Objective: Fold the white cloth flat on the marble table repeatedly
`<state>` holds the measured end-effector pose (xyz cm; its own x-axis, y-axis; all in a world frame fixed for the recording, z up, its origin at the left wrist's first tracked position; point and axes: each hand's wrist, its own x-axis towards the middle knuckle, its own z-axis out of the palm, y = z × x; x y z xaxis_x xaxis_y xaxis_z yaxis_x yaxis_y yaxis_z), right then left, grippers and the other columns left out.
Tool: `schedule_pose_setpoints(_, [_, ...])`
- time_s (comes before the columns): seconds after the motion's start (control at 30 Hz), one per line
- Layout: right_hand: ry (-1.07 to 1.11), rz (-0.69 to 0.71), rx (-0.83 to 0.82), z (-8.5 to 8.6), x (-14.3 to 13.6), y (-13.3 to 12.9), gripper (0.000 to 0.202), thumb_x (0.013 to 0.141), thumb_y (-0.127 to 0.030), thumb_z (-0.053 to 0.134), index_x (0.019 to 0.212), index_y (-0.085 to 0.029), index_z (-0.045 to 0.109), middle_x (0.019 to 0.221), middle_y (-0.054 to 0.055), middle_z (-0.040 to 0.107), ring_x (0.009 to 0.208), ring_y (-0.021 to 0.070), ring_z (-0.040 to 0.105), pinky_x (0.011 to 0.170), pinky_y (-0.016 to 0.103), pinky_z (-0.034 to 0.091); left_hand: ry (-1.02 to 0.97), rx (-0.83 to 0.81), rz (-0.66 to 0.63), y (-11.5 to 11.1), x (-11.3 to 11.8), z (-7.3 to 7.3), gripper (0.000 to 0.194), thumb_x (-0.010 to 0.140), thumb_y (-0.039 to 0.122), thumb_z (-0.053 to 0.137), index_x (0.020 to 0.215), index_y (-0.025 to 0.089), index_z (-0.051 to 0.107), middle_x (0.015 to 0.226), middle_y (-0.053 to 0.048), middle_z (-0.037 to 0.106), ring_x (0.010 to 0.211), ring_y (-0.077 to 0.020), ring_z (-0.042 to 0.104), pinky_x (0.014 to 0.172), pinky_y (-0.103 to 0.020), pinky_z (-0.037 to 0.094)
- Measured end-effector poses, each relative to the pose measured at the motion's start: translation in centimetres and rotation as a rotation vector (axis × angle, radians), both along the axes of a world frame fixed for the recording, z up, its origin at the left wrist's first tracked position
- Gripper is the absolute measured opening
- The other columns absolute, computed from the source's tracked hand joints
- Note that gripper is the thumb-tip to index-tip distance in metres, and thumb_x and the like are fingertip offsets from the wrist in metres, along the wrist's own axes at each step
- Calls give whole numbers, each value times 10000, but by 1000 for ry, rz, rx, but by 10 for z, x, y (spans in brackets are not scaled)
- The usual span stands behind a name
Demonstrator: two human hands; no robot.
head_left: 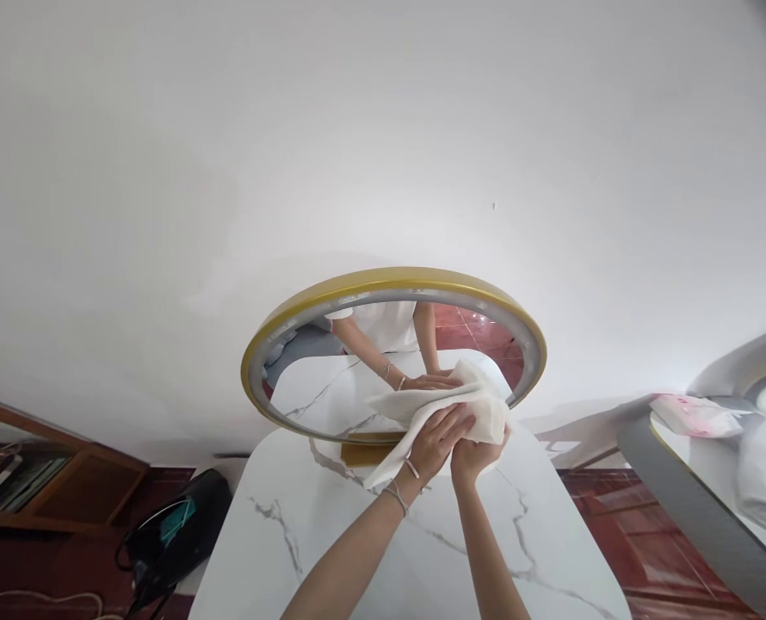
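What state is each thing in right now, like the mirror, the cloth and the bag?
Mirror: standing on the table, tilt unclear.
Cloth: partly bunched, one flap loose, held at the mirror's lower right.
Left hand: fingers bent over the cloth.
Right hand: gripping the cloth's bunched part.
Bag: left of the table; can't tell if closed.
Packet: wrinkled, lying on the side table.

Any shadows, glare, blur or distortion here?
Head view: soft light, with a faint shadow on the wall behind the round mirror; head view: small bright glints in the mirror's upper right; head view: wide-angle stretch toward the edges and a dark upper-right corner; left hand, right hand and white cloth look fairly sharp.
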<state>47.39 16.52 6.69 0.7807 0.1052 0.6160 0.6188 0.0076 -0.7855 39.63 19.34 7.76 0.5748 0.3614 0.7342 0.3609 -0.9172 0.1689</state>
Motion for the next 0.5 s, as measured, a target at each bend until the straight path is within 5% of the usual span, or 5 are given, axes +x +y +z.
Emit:
schedule_pose_setpoints(0.23, [-293, -42, 194, 68, 13, 24, 177, 775, -303, 642, 908, -210, 571, 947, 78, 542, 879, 249, 581, 714, 426, 516, -274, 206, 191, 13, -1, 56, 402, 911, 151, 460, 1290, 269, 525, 1329, -54, 554, 1247, -205, 500, 1013, -373, 461])
schedule_pose_setpoints(0.5, [-530, -55, 222, 151, 12, 42, 144, 857, -217, 469, 879, -208, 611, 899, 54, 505, 871, 184, 536, 762, 395, 473, -473, 339, 373, 42, -26, 138, 355, 942, 175, 351, 1201, 228, 588, 1325, -86, 557, 1307, -210, 431, 1044, -411, 375])
